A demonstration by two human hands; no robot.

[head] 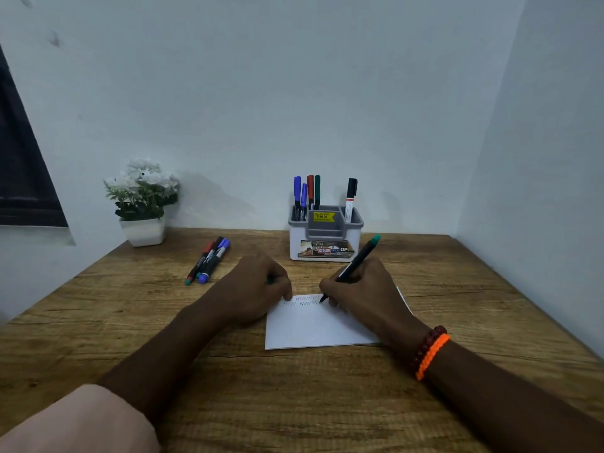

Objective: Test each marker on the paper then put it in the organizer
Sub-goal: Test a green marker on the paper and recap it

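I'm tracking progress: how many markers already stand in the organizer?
5 in the organizer: two blue, one red and one green at its left, one black-capped at its right. Shorter ones may be hidden inside.

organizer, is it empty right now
No, the organizer already holds several markers standing upright, including a black-capped one at its right side.

The paper [318, 325] lies on the table [490, 305] near the middle, with the left hand [258, 286] on its far left corner and the right hand [362, 286] holding a marker [354, 263] with its tip on the far edge. Behind the paper, by the wall, stands the organizer [325, 235] with markers upright in it. Loose markers [209, 259] lie to its left, and a potted plant [143, 201] sits further left in the far corner.
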